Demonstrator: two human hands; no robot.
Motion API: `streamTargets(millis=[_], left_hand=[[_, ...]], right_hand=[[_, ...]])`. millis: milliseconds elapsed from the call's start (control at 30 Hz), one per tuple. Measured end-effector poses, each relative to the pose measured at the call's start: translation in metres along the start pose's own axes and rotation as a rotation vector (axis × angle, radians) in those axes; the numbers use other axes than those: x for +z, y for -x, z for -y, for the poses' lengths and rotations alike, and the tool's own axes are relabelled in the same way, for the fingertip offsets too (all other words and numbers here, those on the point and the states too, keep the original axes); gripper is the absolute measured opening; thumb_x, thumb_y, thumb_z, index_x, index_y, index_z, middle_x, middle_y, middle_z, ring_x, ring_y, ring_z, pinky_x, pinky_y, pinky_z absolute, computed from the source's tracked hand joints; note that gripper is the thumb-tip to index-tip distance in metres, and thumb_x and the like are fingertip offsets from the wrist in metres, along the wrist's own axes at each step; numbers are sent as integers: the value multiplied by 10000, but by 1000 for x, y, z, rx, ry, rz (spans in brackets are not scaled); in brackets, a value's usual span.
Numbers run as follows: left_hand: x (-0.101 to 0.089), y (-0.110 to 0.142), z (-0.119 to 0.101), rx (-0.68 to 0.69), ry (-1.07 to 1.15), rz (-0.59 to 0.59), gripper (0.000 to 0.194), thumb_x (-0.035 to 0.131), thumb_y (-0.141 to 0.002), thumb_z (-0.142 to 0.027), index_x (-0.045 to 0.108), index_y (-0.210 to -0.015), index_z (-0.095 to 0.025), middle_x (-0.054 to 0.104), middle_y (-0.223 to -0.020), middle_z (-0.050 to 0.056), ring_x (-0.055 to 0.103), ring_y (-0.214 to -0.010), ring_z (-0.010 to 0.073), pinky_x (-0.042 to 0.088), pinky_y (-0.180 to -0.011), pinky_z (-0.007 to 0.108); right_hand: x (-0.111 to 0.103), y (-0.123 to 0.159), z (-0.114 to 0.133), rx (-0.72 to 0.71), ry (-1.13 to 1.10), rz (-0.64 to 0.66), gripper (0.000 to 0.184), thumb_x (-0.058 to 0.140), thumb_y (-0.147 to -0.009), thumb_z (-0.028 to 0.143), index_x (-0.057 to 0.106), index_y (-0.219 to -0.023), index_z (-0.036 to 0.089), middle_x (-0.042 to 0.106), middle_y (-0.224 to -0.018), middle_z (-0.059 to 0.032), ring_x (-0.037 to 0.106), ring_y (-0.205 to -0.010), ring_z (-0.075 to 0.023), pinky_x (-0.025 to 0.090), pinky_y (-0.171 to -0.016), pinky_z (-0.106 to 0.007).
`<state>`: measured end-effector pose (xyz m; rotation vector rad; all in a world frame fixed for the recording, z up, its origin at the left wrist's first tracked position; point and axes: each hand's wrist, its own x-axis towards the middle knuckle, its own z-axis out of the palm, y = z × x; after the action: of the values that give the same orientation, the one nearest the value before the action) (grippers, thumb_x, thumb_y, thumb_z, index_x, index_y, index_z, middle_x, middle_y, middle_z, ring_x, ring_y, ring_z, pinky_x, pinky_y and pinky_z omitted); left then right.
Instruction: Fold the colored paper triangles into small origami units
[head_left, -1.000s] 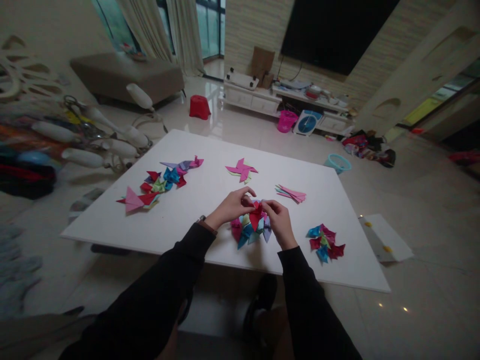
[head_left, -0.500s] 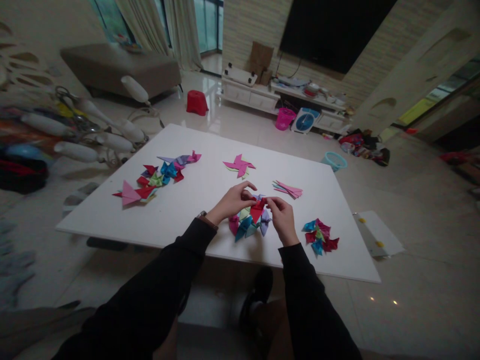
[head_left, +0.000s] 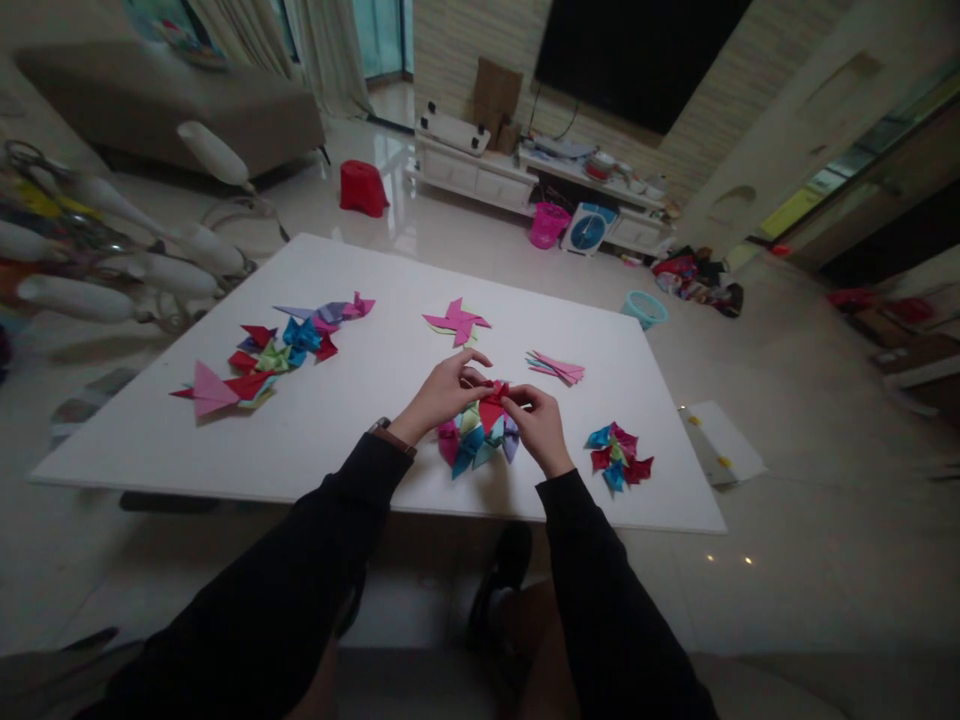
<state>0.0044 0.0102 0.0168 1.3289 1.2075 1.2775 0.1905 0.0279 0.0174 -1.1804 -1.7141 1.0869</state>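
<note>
1. Fingers of your right hand are together, pinching the right side of the red origami piece.
2. Your left hand has its thumb at the left side of this piece, and its index finger is raised and curved, apart from the thumb. I cannot tell if other fingertips clamp the paper behind.
3. So the red piece is not free from your fingers; in my judgement, it is being shaped or adjusted in its place.
4. It lies between your two hands, and the multicoloured origami cluster is just below your fingertips. If the cluster rests on the white table, I cannot tell.
5. Beyond your fingers are the pink paper pinwheel and the folded paper strips. To the right of your right fingers is the smaller origami cluster.
</note>
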Motion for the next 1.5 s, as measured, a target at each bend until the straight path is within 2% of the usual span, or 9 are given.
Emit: streamTargets(millis=[233, 367, 533, 700, 800, 900, 1233, 1400, 1500], left_hand=[[-1, 3, -5, 69, -118, -18, 368, 760, -738, -267, 606, -1058, -171, 736, -977, 78, 698, -843, 179, 532, -698, 277], [-2, 0, -5, 89, -199, -96, 277, 699, -774, -261, 620, -1021, -165, 710, -1033, 80, 673, -827, 167, 524, -669, 269], [-3, 0, -5, 86, -217, -128, 215, 650, -783, -236, 621, -987, -176, 703, -1015, 67, 668, -815, 174, 534, -662, 282], [-7, 7, -11, 75, -217, -123, 196, 636, -778, -224, 618, -970, -188, 703, -1001, 64, 665, -803, 180, 539, -661, 297], [-9, 11, -15, 60, -238, -125, 180, 640, -771, -225, 621, -947, -190, 703, -984, 64, 662, -787, 179, 532, -653, 297], [-11, 12, -17, 45, -250, -126, 188, 645, -765, -228, 626, -948, -186, 705, -981, 66, 663, -781, 180, 524, -649, 295], [-9, 12, -14, 71, -263, -117, 205, 619, -778, -203, 630, -982, -186, 711, -982, 67, 663, -793, 182, 521, -671, 299], [-11, 15, -16, 75, -247, -107, 197, 605, -780, -183, 630, -975, -185, 706, -978, 60, 655, -781, 172, 518, -681, 296], [-11, 18, -17, 74, -236, -91, 188, 594, -778, -168, 630, -961, -187, 709, -969, 56, 652, -780, 168, 511, -684, 291]], right_hand=[[-6, 6, 2, -52, 70, -34, 158, 659, -801, 344, 681, -750, 196, 660, -706, -8, 580, -664, -158, 456, -632, -278], [-34, 1, -1, -94, 150, -184, 163, 669, -798, 340, 700, -765, 184, 692, -727, -25, 607, -675, -167, 463, -658, -290], [-137, -10, -35, -40, 288, -509, 313, 699, -753, 457, 739, -800, 150, 735, -758, -76, 639, -699, -200, 487, -689, -324], [-260, 3, -94, 218, 608, -544, 339, 707, -665, 442, 741, -793, 130, 755, -778, -123, 660, -733, -227, 487, -689, -328], [-297, 17, -117, 331, 701, -467, 286, 701, -643, 399, 734, -742, 133, 737, -701, -118, 660, -704, -234, 481, -656, -324], [-300, 22, -126, 354, 715, -404, 280, 681, -661, 382, 750, -761, 129, 737, -690, -111, 664, -698, -236, 483, -662, -331], [-259, 11, -134, 362, 840, -249, 208, 646, -757, 350, 737, -799, 168, 757, -783, -87, 671, -739, -201, 476, -689, -296], [-254, 15, -115, 362, 927, -230, 262, 701, -707, 263, 716, -951, 170, 752, -865, -75, 657, -744, -186, 484, -720, -296], [-250, 10, -90, 254, 984, -181, 322, 658, -735, 227, 681, -1050, 168, 735, -982, -88, 649, -782, -186, 502, -776, -320]])
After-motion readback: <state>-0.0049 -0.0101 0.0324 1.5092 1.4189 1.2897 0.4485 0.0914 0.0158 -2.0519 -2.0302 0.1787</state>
